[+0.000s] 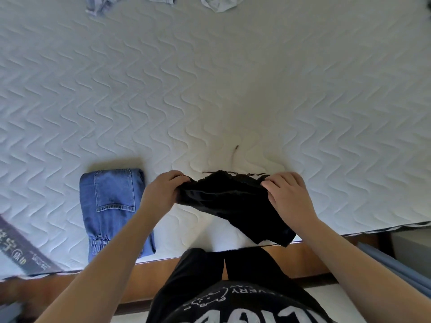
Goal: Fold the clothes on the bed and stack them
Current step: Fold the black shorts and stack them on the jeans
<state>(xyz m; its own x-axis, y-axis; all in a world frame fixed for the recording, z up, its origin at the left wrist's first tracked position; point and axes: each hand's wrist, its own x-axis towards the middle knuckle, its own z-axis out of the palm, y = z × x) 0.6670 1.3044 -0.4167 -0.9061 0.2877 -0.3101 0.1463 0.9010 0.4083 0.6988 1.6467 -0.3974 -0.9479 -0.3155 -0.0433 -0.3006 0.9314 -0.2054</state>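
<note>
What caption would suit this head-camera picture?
Both hands, left hand and right hand, grip a black garment beside folded blue denim jeans on a white quilted bed.

Wood bed frame (163, 264), mattress label (25, 250).

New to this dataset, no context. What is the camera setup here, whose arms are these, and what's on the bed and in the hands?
There is no robot: one wide-angle camera worn on a person's head looks down at their own bare arms. The white quilted mattress fills the view. The left hand and right hand each grip an end of a black garment, held up at the near edge. Folded blue jeans lie flat on the bed beside the left arm. Two crumpled pale garments wait at the far edge, unfolded.
</note>
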